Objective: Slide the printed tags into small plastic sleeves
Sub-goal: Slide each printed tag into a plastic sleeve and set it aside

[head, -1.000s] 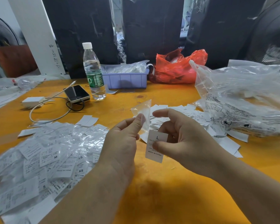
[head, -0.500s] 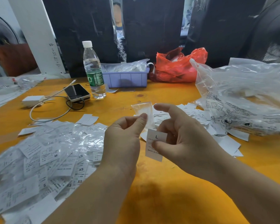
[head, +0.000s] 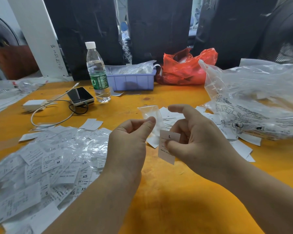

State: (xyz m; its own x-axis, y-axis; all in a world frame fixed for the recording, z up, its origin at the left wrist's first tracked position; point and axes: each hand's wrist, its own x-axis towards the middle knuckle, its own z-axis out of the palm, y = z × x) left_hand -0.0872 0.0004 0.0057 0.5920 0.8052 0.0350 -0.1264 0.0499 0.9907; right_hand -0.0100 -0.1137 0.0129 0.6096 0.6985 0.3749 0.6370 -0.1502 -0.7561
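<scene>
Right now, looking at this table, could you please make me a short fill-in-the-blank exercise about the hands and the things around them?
1. The right hand pinches a tag printed with the size letter ____.
2. The left hand holds a clear plastic ____.
3. The bottle has a ____ cap.
4. The bag beside the purple tray is ____ in colour.

Missing words: L; sleeve; white; red
</scene>
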